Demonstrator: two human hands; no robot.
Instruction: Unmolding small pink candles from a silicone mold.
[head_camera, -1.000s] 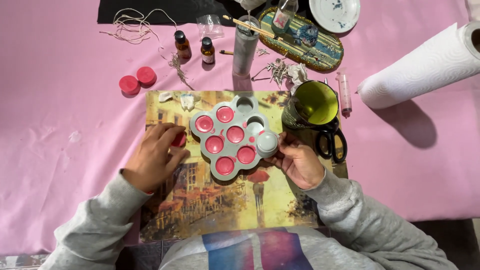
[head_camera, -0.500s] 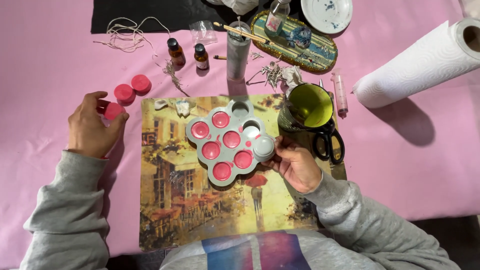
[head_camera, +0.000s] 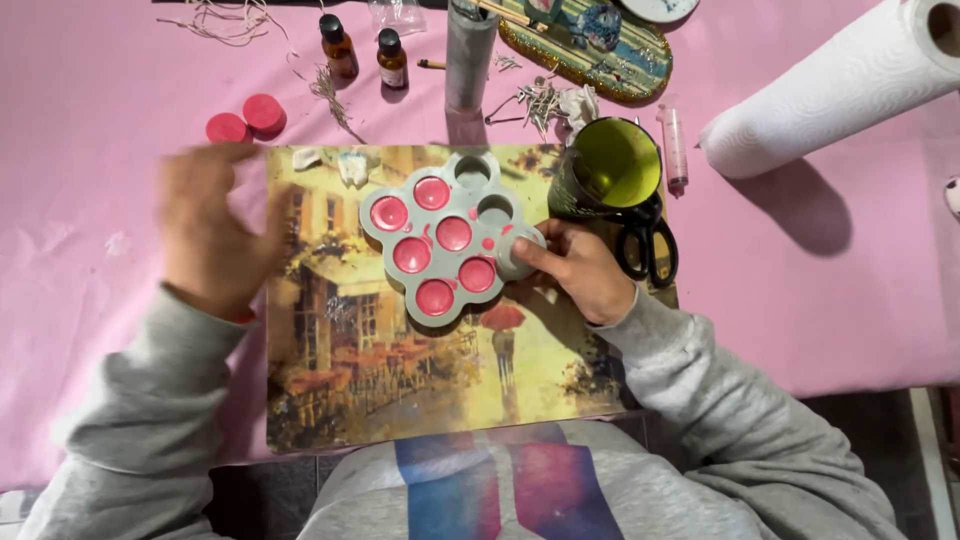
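A grey flower-shaped mould (head_camera: 400, 240) lies on a painted street-scene mat (head_camera: 420, 380). Several of its round cavities hold pink wax, and two at the top right are empty. My right hand (head_camera: 580, 272) pinches the mould's right lobe between thumb and fingers. My left hand (head_camera: 212, 235) is blurred over the mat's left edge, just left of the mould and not touching it. Whether it holds anything is unclear. Two red-pink discs (head_camera: 245, 118) lie on the pink cloth above my left hand.
A green mug (head_camera: 612, 160) stands right of the mould, with black scissors (head_camera: 648, 250) below it and a syringe (head_camera: 675, 145) beside it. Further back are two brown dropper bottles (head_camera: 365, 52), a grey cylinder (head_camera: 470, 50), a decorated oval tray (head_camera: 590, 35) and a paper towel roll (head_camera: 830, 90).
My left hand carried a pink disc from the mould out to the two discs at the left, and is now moving back toward the mould. My right hand stays on the mould.
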